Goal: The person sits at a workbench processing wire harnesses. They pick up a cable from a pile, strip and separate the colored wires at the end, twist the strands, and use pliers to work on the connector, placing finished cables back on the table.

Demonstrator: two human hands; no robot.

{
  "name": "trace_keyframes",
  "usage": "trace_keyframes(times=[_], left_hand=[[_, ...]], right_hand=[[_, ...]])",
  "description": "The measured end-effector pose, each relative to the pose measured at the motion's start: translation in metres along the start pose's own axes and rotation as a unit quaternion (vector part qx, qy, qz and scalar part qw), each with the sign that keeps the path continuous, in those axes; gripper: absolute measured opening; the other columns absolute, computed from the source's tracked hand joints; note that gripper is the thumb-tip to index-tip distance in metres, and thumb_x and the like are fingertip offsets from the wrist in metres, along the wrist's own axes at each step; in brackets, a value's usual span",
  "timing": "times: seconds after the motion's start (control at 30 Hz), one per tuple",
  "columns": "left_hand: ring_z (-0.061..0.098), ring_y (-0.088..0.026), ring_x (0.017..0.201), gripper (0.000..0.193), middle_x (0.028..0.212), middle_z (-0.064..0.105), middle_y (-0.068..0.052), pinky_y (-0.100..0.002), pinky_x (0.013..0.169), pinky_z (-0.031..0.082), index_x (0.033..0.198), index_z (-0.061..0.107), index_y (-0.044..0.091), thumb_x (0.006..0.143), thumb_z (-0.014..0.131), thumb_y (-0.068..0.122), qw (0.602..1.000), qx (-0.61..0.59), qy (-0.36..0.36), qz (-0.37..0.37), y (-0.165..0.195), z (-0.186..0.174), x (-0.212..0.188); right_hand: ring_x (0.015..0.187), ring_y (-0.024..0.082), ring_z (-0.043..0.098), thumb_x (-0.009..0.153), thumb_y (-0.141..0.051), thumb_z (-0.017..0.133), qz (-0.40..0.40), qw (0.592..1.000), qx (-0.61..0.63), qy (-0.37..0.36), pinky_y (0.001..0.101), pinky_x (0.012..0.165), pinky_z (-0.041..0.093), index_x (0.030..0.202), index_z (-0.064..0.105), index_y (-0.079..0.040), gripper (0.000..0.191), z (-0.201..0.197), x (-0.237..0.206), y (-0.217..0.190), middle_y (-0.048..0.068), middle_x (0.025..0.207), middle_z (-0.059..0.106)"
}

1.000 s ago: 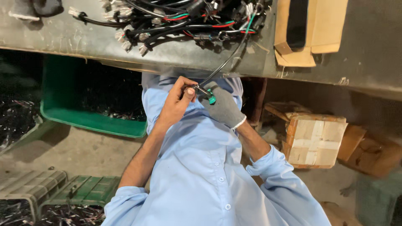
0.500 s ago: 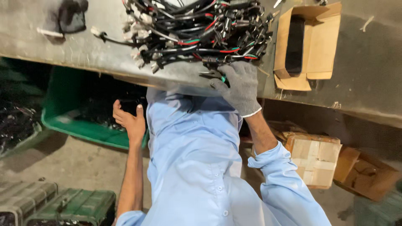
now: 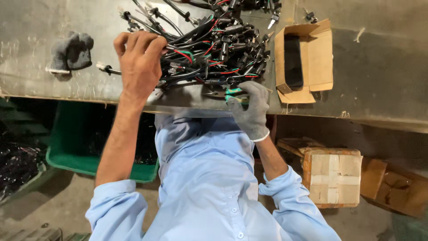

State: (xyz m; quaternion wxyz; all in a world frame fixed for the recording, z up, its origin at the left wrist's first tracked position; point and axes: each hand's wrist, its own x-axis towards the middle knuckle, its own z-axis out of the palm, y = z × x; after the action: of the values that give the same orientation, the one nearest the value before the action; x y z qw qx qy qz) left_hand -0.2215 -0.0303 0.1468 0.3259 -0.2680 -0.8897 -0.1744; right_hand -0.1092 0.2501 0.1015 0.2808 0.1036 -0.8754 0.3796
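Observation:
A tangled bundle of black, red and green wires with connectors point(image 3: 218, 49) lies on the grey metal table point(image 3: 383, 76). My bare left hand point(image 3: 138, 62) reaches over the table edge, and its fingers curl into the bundle's left side, gripping wires. At the table's near edge, just below the bundle, my right hand point(image 3: 252, 109) wears a grey glove. It is closed around a small green-handled tool point(image 3: 235, 96). My light blue shirt fills the lower middle of the view.
A loose grey glove point(image 3: 71, 51) lies on the table at the left. An open cardboard box point(image 3: 312, 58) with a black item inside sits right of the bundle. Under the table are a green bin point(image 3: 80, 156), a taped carton point(image 3: 334, 176) and brown cartons point(image 3: 397, 187).
My left hand has risen from below the table edge onto the wire bundle. My gloved right hand has dropped from the bundle to the table's near edge with the tool.

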Motion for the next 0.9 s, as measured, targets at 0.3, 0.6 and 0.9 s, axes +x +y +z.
trace_keyframes(times=[0.3, 0.6, 0.9], left_hand=[[0.066, -0.022, 0.110, 0.035, 0.116, 0.066, -0.005, -0.039, 0.106, 0.048, 0.122, 0.072, 0.016, 0.090, 0.085, 0.017, 0.957, -0.084, 0.004, 0.278, 0.075, -0.053, -0.015], [0.063, -0.017, 0.087, 0.041, 0.095, 0.068, -0.007, -0.034, 0.083, 0.053, 0.139, 0.054, 0.006, 0.100, 0.057, 0.020, 0.726, -0.569, -0.227, -0.312, 0.152, -0.024, -0.099], [0.053, -0.004, 0.081, 0.024, 0.089, 0.056, 0.003, -0.023, 0.074, 0.046, 0.117, 0.059, 0.005, 0.109, 0.052, 0.027, 0.690, -0.629, -0.098, -0.345, 0.133, 0.016, -0.147]], right_hand=[[0.085, 0.012, 0.053, 0.103, -0.022, 0.053, 0.208, 0.877, 0.341, -0.267, 0.0274, 0.077, 0.051, 0.147, 0.049, -0.002, 0.048, -0.033, 0.013, -0.082, 0.004, 0.102, 0.059], [0.078, 0.012, 0.046, 0.111, -0.028, 0.046, 0.431, 0.562, 0.701, -0.084, 0.0312, 0.077, 0.045, 0.121, 0.051, -0.013, 0.019, -0.008, 0.012, -0.073, -0.001, 0.093, 0.047], [0.071, 0.010, 0.042, 0.120, -0.031, 0.044, 0.391, 0.516, 0.762, -0.018, 0.0292, 0.071, 0.042, 0.110, 0.053, -0.010, 0.025, -0.006, -0.033, -0.102, -0.003, 0.084, 0.042]])
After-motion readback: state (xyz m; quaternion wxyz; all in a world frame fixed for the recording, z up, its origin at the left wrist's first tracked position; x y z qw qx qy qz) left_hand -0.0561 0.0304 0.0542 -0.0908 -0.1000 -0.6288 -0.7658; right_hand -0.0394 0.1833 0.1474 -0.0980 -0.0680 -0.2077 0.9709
